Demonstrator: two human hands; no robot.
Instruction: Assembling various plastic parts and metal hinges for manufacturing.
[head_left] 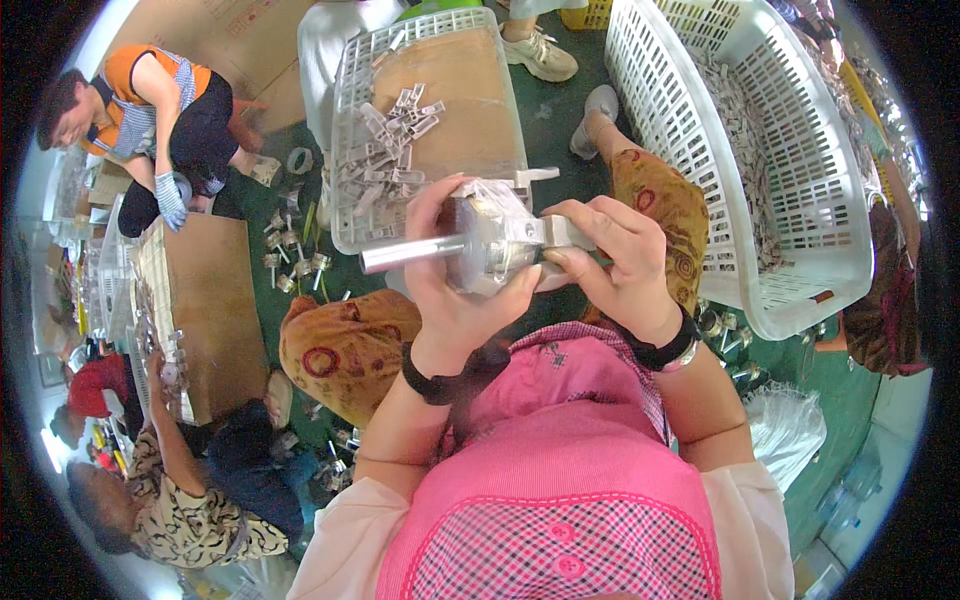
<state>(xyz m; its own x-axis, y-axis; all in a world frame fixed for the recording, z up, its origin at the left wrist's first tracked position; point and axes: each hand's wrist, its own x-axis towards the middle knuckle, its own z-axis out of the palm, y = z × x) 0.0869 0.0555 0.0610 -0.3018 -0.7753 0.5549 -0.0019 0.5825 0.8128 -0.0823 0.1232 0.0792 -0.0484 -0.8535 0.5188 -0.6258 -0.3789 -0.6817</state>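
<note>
Held up in front of my pink apron is a shiny metal fitting (495, 235) with a rounded body and a smooth rod (412, 254) sticking out to the left. My left hand (455, 315) is closed around its body, with the thumb along the near side. On its right side sits a pale grey lever-like piece (566, 232), pinched between the thumb and fingers of my right hand (635, 262). The lever piece meets the fitting; how firmly they are joined I cannot tell. Beyond my hands, several similar pale pieces (405, 125) lie loose on a cardboard sheet (465, 85).
The sheet rests in a white plastic crate (345, 120). To the right stands a large white basket (815, 250) full of pale parts. Metal fittings (292, 250) with rods litter the green floor. Two people work at the left, around a cardboard box (215, 310).
</note>
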